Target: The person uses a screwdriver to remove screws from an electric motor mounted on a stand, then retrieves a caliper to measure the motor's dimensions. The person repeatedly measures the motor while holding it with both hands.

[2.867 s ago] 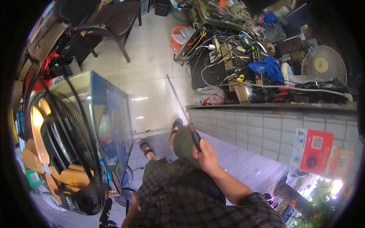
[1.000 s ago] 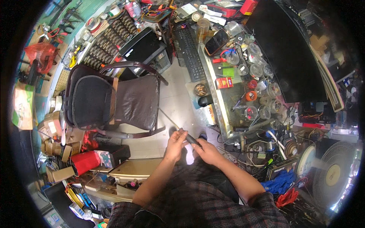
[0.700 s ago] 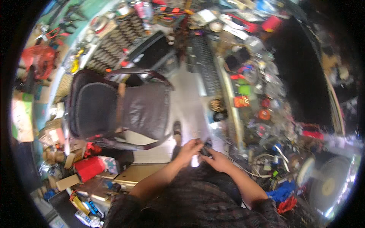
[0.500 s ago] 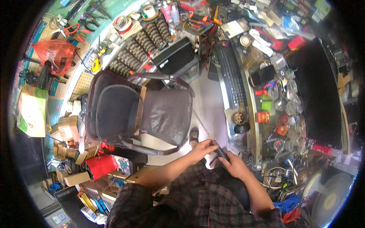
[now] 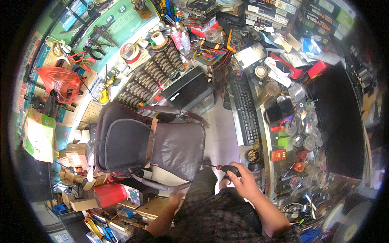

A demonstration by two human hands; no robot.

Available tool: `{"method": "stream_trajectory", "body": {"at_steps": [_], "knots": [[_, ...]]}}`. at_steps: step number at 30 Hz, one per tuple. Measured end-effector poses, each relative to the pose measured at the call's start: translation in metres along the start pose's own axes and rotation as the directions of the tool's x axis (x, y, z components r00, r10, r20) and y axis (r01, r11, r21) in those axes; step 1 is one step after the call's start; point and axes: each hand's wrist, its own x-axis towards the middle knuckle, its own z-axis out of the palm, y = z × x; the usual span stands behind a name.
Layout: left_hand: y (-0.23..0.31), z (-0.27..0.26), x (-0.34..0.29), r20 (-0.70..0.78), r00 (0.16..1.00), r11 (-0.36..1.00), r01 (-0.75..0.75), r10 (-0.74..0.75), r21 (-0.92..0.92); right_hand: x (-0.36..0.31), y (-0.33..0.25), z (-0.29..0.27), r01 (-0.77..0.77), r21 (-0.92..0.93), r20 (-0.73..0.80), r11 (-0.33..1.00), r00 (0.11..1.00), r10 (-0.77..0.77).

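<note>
My right hand (image 5: 242,182) is wrapped round the black handle of a screwdriver (image 5: 229,170) in front of my body. The shaft points left, toward the chair seat, and its tip is hard to make out over my shoe. My left hand (image 5: 177,197) hangs low beside my left thigh, below the chair's near armrest. It is smeared, and its fingers cannot be made out. Ahead and to the left stands an office chair (image 5: 179,150) with a dark, worn seat and a black backrest.
A desk on the right carries a black keyboard (image 5: 246,109), a dark monitor (image 5: 338,121) and several small clear containers (image 5: 310,141). A black computer case (image 5: 188,91) stands beyond the chair. Boxes and a red package (image 5: 108,195) crowd the lower left. Pliers (image 5: 95,48) hang at the upper left.
My left hand has let go of the screwdriver and dropped down to the left. The screwdriver, in my right hand, has swung to point left. The view has tilted up slightly.
</note>
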Motion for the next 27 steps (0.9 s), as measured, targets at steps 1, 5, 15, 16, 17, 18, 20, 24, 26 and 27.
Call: {"method": "stream_trajectory", "body": {"at_steps": [1,5,15,16,17,18,20,24,26,27], "knots": [[-0.046,-0.026,0.002,-0.137,0.974,0.948,0.133,-0.179,-0.290,0.012,0.007,0.002,0.094,-0.043,-0.006,0.995,0.996,-0.094],[-0.080,-0.094,0.014,-0.357,0.892,0.961,-0.269,0.275,0.069,0.074,-0.030,-0.016,0.110,-0.061,0.034,0.992,0.994,-0.108],[0.268,-0.328,0.000,-0.576,0.192,0.591,-0.022,0.794,0.807,0.260,-0.244,-0.034,0.499,-0.216,-0.026,0.839,0.856,-0.516],[0.271,-0.351,0.010,-0.588,0.247,0.594,0.061,0.770,0.802,0.290,-0.260,-0.033,0.623,-0.349,-0.015,0.700,0.743,-0.669],[0.274,-0.363,0.029,-0.634,0.298,0.641,0.087,0.714,0.762,0.318,-0.280,-0.033,0.638,-0.339,-0.041,0.691,0.724,-0.688],[0.280,-0.377,0.034,-0.673,0.343,0.670,0.147,0.656,0.728,0.351,-0.291,-0.029,0.654,-0.295,-0.077,0.697,0.710,-0.699],[0.301,-0.384,0.045,-0.725,0.424,0.758,0.123,0.543,0.640,0.417,-0.314,-0.031,0.675,-0.374,-0.057,0.635,0.667,-0.743],[0.348,-0.382,0.037,-0.742,0.611,0.849,0.209,0.275,0.486,0.539,-0.341,-0.022,0.509,-0.709,0.012,0.488,0.700,-0.714],[0.315,-0.389,0.058,-0.732,0.459,0.770,0.145,0.503,0.621,0.620,-0.333,-0.040,0.658,-0.727,0.111,0.198,0.397,-0.911],[0.315,-0.389,0.057,-0.706,0.374,0.719,0.133,0.601,0.682,0.642,-0.335,-0.033,0.645,-0.704,0.082,0.296,0.488,-0.869]]}}
